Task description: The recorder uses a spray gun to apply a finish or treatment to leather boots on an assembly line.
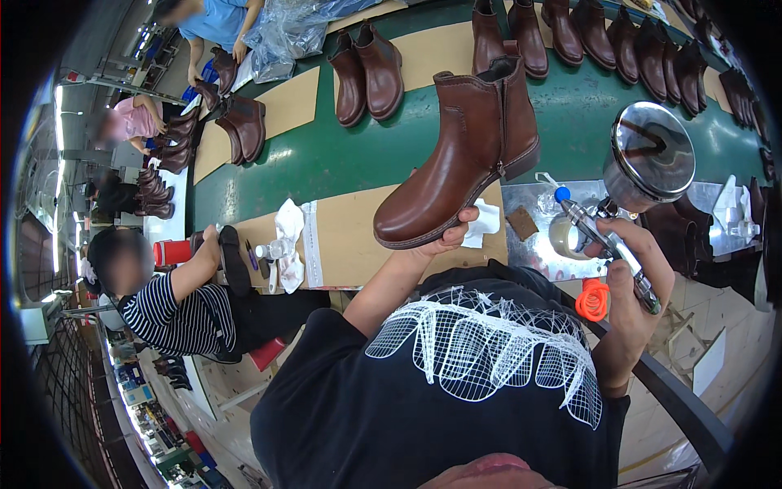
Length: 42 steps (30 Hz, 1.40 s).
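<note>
A brown leather ankle boot (468, 155) with a side zipper is held up over the bench, toe pointing left and down. My left hand (450, 238) grips it from below, fingers at the sole's edge; part of the hand is hidden behind the boot. In my right hand (639, 285) is a metal spray gun (599, 231), its nozzle with a blue tip (562, 193) facing the boot but apart from it. A round, shiny metal cup (652, 155) sits above the gun. Beneath the gun hangs a coiled orange hose (592, 300).
Brown boots (366, 73) line the far side of the green bench (326, 163). Cardboard (350, 232) and a metal sheet (529, 200) cover its near edge. To the left, a seated co-worker in a striped shirt (175, 314) holds a dark shoe (235, 261). A clear bottle (273, 250) stands nearby.
</note>
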### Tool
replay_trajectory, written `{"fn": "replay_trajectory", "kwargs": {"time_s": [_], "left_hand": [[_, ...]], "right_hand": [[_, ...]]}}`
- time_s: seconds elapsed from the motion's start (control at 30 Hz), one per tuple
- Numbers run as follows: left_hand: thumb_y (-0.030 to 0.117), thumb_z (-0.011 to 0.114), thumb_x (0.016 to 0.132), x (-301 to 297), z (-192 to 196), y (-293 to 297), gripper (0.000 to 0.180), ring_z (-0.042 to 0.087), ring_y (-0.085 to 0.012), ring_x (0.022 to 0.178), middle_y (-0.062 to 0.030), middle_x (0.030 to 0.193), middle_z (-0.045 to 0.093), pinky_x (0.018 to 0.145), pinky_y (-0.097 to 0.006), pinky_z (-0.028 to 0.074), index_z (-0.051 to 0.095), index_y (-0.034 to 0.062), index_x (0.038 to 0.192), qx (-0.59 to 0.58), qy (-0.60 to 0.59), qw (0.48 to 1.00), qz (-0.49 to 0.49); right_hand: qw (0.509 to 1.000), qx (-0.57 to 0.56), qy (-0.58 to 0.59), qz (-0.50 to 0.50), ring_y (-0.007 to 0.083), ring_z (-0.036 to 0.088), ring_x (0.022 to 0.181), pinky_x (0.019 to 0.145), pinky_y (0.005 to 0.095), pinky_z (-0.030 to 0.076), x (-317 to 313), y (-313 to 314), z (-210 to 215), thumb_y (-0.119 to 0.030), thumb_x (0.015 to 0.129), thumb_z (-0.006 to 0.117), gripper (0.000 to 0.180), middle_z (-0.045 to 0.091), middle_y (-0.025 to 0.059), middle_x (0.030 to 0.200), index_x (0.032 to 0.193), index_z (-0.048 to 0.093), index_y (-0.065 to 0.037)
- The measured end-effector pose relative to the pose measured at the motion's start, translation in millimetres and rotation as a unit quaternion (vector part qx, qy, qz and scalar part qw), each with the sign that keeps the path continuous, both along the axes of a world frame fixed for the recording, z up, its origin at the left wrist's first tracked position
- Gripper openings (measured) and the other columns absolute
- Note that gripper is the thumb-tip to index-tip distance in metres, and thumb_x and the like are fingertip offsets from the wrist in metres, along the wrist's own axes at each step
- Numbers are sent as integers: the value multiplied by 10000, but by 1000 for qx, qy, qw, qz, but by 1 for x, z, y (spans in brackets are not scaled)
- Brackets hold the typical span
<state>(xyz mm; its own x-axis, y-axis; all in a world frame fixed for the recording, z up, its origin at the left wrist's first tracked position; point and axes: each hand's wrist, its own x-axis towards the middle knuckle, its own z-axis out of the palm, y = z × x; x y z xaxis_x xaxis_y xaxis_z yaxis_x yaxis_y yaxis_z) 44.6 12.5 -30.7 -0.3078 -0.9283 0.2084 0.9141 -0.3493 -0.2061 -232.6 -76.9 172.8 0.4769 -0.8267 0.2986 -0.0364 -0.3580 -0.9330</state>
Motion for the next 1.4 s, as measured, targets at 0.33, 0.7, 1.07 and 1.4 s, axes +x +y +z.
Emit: {"fn": "replay_trajectory", "kwargs": {"time_s": [0.33, 0.7, 1.07, 1.4], "left_hand": [[751, 528, 822, 6, 25, -8, 877, 557, -335, 619, -271, 1028, 527, 470, -333, 400, 413, 107, 1406, -14, -165, 983, 80], [553, 691, 741, 18, 34, -3, 930, 624, -380, 1107, -238, 1260, 584, 972, -477, 528, 396, -11, 1419, 171, -414, 865, 226], [393, 609, 885, 17, 9, -23, 659, 575, -286, 1223, -151, 1354, 563, 1085, -447, 430, 437, 24, 1403, 238, -398, 834, 298], [552, 591, 823, 91, 5, -119, 788, 583, -409, 1178, -178, 1357, 545, 969, -565, 508, 422, 85, 1435, 171, -367, 872, 275]], "right_hand": [[999, 44, -12, -7, 135, 619, 804, 728, 253, 456, 1, 6, -4, -170, 878, 662, 321, 662, 100, 905, 1108, 669, 54], [998, 51, 25, 15, 138, 619, 862, 781, 260, 457, -14, -4, -16, -135, 905, 640, 296, 673, 100, 945, 1130, 658, 57], [995, 93, 26, -24, 138, 638, 838, 773, 264, 473, -25, -17, -24, -80, 900, 603, 258, 688, 101, 901, 1106, 664, 63], [980, 169, 74, -78, 138, 639, 820, 752, 266, 489, -30, -34, -47, -20, 902, 580, 232, 684, 111, 917, 1102, 654, 72]]}}
